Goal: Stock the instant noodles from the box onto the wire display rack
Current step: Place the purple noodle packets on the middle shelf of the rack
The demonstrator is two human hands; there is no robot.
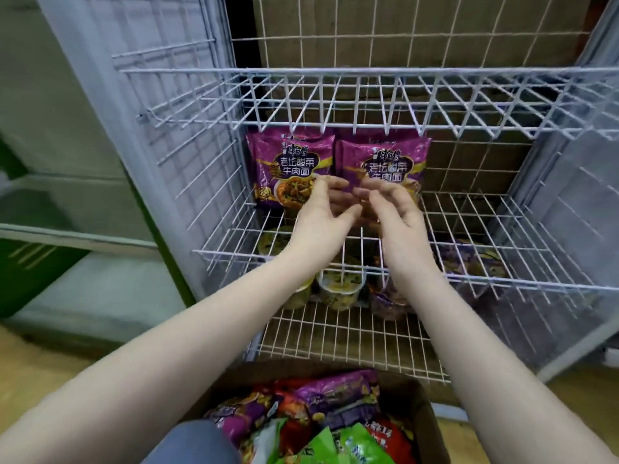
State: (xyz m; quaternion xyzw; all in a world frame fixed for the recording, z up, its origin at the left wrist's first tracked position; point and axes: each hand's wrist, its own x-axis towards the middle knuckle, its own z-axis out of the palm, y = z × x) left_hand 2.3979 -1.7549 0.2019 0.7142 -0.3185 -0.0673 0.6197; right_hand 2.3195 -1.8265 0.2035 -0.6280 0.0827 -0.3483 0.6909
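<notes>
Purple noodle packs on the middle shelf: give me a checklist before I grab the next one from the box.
1. Is the left purple pack upright, label forward: ok.
2. Is the right purple pack upright beside it: ok.
3. Are the left hand and right hand clear of the packs: cannot tell; fingers curl at their lower edges.
4. Free space on the middle shelf right of the packs: ok.
5. Does the box hold more packs: ok, with a purple one on top.

Purple noodle packets (290,162), white wire rack (335,72), brown cardboard box (430,420).
</notes>
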